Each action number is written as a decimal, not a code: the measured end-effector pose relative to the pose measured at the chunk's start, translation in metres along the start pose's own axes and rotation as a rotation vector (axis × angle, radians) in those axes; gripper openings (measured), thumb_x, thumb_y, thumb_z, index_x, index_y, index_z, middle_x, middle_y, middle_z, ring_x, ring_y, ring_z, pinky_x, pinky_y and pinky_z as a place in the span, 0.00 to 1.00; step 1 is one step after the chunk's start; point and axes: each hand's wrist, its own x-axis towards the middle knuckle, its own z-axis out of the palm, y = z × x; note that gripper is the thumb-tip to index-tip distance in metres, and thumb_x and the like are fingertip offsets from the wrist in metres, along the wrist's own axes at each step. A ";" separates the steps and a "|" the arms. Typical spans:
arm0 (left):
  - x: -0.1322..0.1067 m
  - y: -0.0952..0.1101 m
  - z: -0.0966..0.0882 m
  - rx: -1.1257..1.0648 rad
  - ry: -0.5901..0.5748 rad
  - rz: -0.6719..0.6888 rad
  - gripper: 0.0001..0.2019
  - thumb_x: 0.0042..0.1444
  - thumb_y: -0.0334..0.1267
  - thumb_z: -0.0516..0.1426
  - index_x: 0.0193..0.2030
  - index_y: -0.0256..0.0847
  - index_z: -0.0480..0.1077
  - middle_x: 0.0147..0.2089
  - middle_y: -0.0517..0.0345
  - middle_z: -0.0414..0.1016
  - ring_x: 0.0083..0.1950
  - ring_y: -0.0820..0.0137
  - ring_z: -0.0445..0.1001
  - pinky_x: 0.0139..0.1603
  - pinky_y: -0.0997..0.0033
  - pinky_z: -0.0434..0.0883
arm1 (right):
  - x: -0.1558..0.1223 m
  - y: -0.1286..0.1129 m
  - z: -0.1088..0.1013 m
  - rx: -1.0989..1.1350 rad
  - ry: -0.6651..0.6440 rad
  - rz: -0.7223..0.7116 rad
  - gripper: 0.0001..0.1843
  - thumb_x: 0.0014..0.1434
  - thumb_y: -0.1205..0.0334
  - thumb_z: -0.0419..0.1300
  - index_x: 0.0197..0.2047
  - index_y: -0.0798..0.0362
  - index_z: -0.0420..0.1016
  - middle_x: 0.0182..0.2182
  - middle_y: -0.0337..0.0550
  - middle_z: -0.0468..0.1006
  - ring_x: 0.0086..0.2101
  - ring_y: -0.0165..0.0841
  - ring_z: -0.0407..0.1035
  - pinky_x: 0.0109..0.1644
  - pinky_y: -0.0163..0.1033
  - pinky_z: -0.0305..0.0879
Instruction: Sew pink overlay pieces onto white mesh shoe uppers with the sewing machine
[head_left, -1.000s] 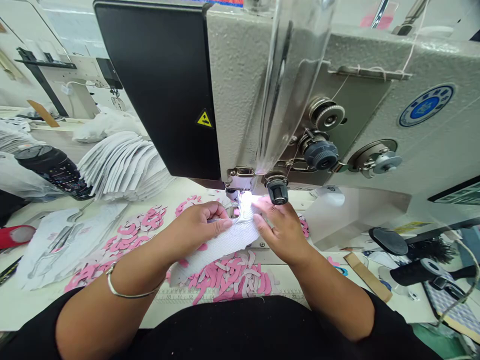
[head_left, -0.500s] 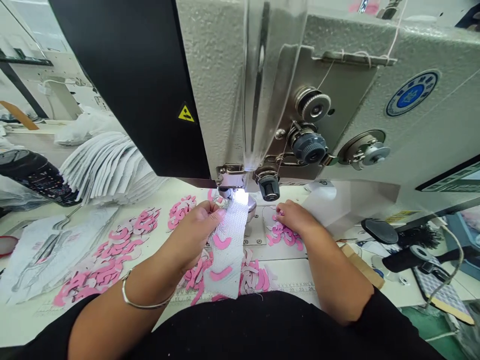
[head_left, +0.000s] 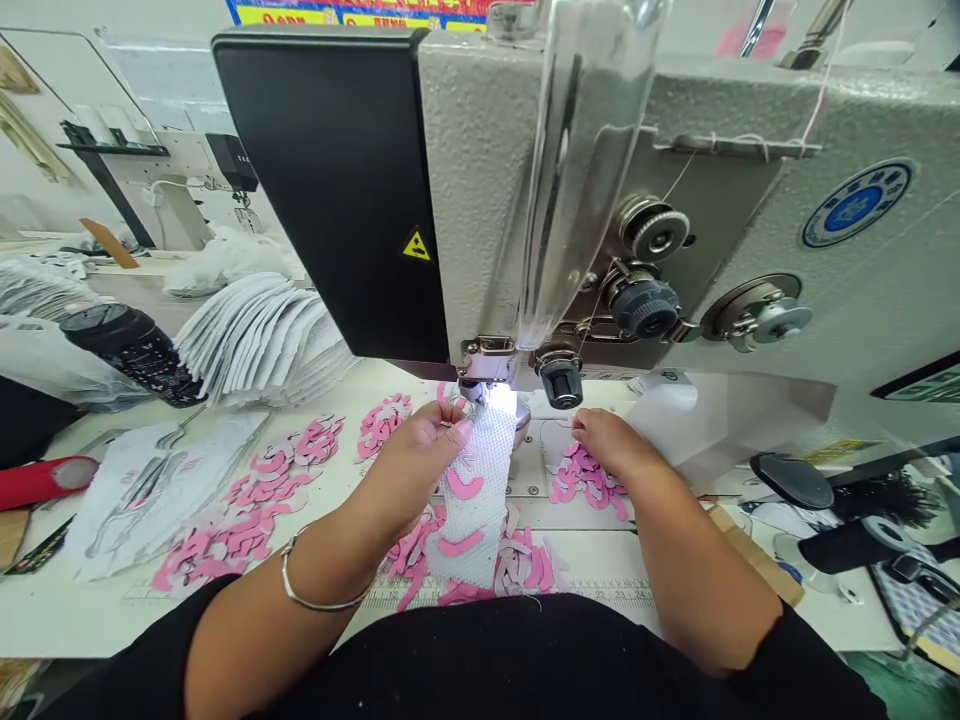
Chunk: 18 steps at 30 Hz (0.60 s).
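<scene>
A white mesh fabric strip (head_left: 480, 500) with curved pink pieces on it runs under the lit needle area of a sewing machine (head_left: 480, 220). My left hand (head_left: 424, 455) pinches the strip's left edge, close to the presser foot. To the right of the needle, my right hand (head_left: 611, 440) rests at a small pile of curved pink pieces (head_left: 581, 482). Its fingertips are pressed together at the pile's far edge, and what lies between them is too small to make out. More pink pieces (head_left: 529, 562) lie beneath and beside the strip's near end.
Loose pink pieces (head_left: 247, 520) spread across the table's left side. Behind them stand a stack of white fabric pieces (head_left: 262, 340) and a dark bottle (head_left: 131, 345). White sheets with tweezers (head_left: 142, 500) lie at left. A black thread spool (head_left: 855, 545) stands at right.
My view has tilted up and turned left, so the whole scene sits further right. Both hands and the strip keep nearly the same places against the machine.
</scene>
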 end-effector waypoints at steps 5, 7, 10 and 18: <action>-0.001 -0.001 0.001 -0.038 -0.010 0.004 0.13 0.54 0.49 0.60 0.40 0.44 0.68 0.36 0.53 0.79 0.38 0.60 0.77 0.38 0.60 0.73 | 0.000 -0.002 -0.006 0.135 0.087 0.025 0.13 0.66 0.62 0.52 0.46 0.52 0.77 0.45 0.48 0.77 0.42 0.35 0.70 0.44 0.37 0.60; -0.002 -0.003 0.001 -0.038 -0.005 0.010 0.14 0.54 0.49 0.60 0.41 0.44 0.68 0.38 0.52 0.80 0.39 0.59 0.78 0.38 0.59 0.73 | -0.001 -0.001 -0.008 0.200 0.086 0.033 0.13 0.66 0.61 0.53 0.47 0.51 0.77 0.45 0.47 0.78 0.41 0.35 0.71 0.44 0.37 0.62; -0.001 -0.005 0.000 -0.006 0.003 0.013 0.14 0.55 0.49 0.60 0.43 0.44 0.68 0.38 0.51 0.80 0.39 0.59 0.78 0.38 0.59 0.72 | -0.008 0.000 -0.012 0.317 0.039 0.014 0.10 0.63 0.62 0.57 0.44 0.51 0.80 0.43 0.45 0.79 0.36 0.33 0.72 0.41 0.37 0.64; -0.002 -0.001 0.002 -0.043 -0.018 0.002 0.13 0.53 0.47 0.61 0.41 0.42 0.71 0.31 0.54 0.78 0.33 0.61 0.76 0.34 0.61 0.71 | -0.047 -0.043 -0.028 0.834 0.000 -0.168 0.19 0.63 0.52 0.57 0.54 0.51 0.73 0.31 0.39 0.77 0.29 0.30 0.73 0.32 0.37 0.71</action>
